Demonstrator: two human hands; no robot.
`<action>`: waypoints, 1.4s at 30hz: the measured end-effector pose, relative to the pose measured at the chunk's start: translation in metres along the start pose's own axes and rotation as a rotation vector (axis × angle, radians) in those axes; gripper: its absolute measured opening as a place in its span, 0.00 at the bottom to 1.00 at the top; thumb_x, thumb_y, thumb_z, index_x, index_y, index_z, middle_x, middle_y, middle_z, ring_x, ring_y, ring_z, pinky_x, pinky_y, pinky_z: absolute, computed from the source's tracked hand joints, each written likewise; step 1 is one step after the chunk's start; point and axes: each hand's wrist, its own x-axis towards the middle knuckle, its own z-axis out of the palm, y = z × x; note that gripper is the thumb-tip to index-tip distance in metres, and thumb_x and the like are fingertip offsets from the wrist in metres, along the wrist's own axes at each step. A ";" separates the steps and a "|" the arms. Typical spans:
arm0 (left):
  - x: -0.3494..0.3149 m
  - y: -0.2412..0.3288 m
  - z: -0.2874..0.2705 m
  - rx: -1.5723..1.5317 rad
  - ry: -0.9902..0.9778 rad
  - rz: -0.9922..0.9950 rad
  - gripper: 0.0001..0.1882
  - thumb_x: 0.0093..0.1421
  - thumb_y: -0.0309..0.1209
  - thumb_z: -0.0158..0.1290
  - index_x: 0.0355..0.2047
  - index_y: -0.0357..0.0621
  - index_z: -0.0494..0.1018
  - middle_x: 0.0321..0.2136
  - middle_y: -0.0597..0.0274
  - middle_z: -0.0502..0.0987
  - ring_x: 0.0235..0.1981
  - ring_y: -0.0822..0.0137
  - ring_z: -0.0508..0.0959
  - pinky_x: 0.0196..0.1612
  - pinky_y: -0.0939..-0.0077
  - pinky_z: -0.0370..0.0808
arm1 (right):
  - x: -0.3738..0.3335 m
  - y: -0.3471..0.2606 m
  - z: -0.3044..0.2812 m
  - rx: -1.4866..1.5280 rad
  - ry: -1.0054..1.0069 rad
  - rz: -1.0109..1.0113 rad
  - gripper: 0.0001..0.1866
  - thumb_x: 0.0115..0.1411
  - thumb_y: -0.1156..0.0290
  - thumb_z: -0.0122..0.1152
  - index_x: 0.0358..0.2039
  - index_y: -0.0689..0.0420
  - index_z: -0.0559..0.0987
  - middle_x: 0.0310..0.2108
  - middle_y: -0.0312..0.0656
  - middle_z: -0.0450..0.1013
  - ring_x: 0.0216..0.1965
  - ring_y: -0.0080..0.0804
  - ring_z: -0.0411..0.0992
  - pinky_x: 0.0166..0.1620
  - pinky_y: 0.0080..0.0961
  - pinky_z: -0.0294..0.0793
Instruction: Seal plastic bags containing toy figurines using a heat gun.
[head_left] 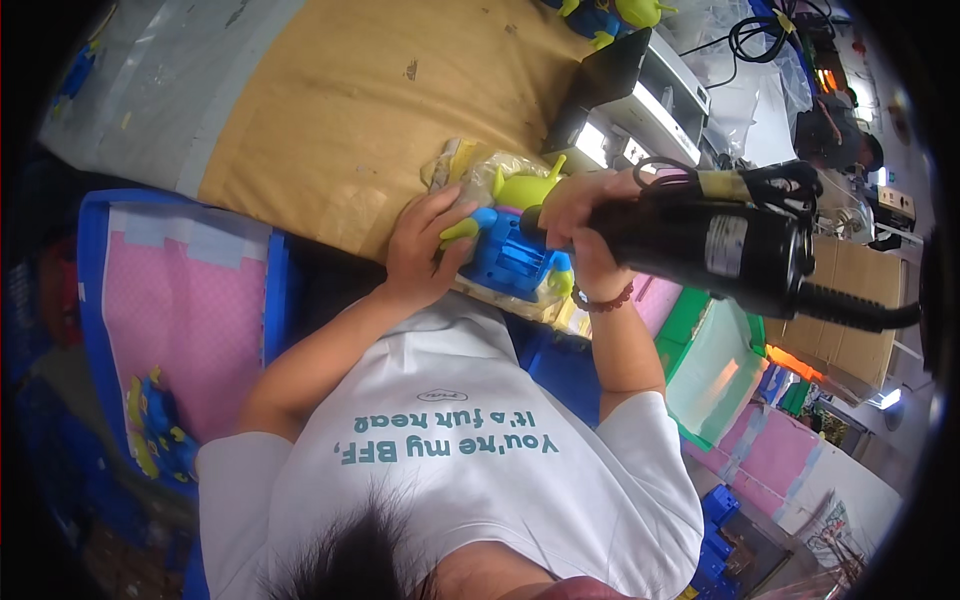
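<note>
A toy figure (507, 258) with a blue body and yellow-green head and arms lies on crumpled plastic at the table's near edge. Its blue back, with an open recess, faces up. My left hand (424, 248) is closed on its left side, fingers around the blue and green arm. In my right hand (585, 225) is a black electric screwdriver (690, 242), gripped near its front end. The tool lies nearly level, its nose close to the toy's upper right. My fingers hide its tip, so I cannot tell whether it touches the toy.
Brown paper covers the table (390, 110). A white and black device (640, 105) stands beyond my right hand. The screwdriver's cable (860, 312) runs right. A blue-rimmed, pink-lined bin (185, 310) with toy parts sits left; a green bin (700, 370) sits right.
</note>
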 end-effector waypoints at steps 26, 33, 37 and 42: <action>-0.005 0.001 -0.010 0.053 -0.166 0.113 0.54 0.40 0.51 0.69 0.61 0.38 0.55 0.60 0.41 0.61 0.60 0.43 0.62 0.63 0.54 0.56 | -0.007 0.007 -0.008 0.098 0.027 0.073 0.18 0.50 0.83 0.56 0.42 0.60 0.65 0.29 0.41 0.69 0.32 0.28 0.70 0.40 0.27 0.71; -0.002 0.005 -0.015 0.146 -0.280 0.082 0.54 0.33 0.39 0.74 0.59 0.42 0.56 0.60 0.40 0.61 0.59 0.41 0.63 0.61 0.54 0.60 | -0.005 -0.013 -0.004 -0.137 0.138 0.162 0.21 0.47 0.86 0.60 0.40 0.60 0.65 0.27 0.41 0.71 0.28 0.27 0.72 0.32 0.24 0.73; -0.009 -0.007 -0.013 0.129 -0.201 0.145 0.52 0.33 0.40 0.73 0.59 0.45 0.59 0.59 0.46 0.61 0.58 0.45 0.62 0.61 0.54 0.59 | 0.001 -0.041 -0.016 -0.010 0.221 -0.025 0.15 0.46 0.89 0.57 0.35 0.61 0.70 0.26 0.44 0.73 0.25 0.31 0.74 0.30 0.27 0.75; -0.006 -0.003 -0.012 0.204 -0.232 0.179 0.54 0.33 0.41 0.74 0.58 0.43 0.56 0.59 0.40 0.62 0.57 0.43 0.66 0.58 0.55 0.63 | 0.029 -0.074 -0.083 -0.121 0.533 -0.208 0.15 0.52 0.83 0.57 0.40 0.68 0.66 0.21 0.45 0.71 0.20 0.33 0.72 0.30 0.29 0.75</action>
